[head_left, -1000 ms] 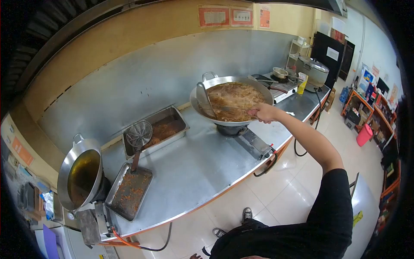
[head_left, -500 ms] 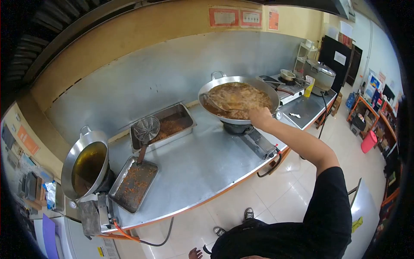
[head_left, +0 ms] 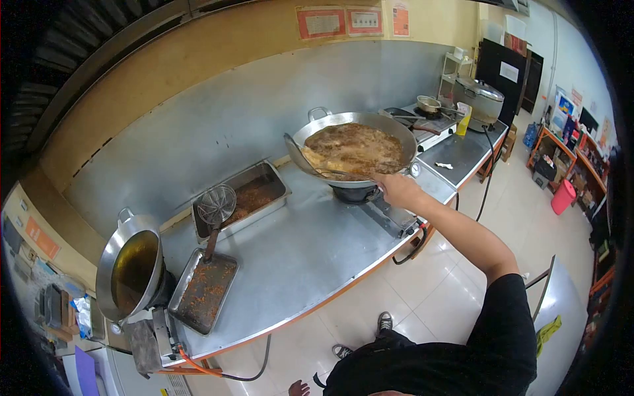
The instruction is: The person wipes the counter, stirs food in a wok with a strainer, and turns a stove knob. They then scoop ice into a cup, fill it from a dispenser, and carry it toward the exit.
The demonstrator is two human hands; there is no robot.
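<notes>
Head view is showing a person standing at a long steel counter, with the right hand closing firmly around the near end of a long-handled wok spatula. The spatula is lying across the near-left part of a big wok full of brown, bubbling food, which is sitting on a burner at the far right of the counter. Its long axis is running left to right, handle end in the fist at the right, blade pointing left and tilting up over the wok's left rim.

I'm judging the tool to be stiff metal, fairly light by itself but dragging heavily once loaded, and probably greasy near the blade. The handle's tail, well away from the heat, is looking like the sensible place to hold it.

The left hand is hanging low at the near edge of the picture, only partly showing, and I cannot tell whether it is open or closed.

Further left, a wire skimmer is leaning on a deep steel tray, a shallow tray is lying nearer, and a second wok holding dark oil is standing at the far left.
</notes>
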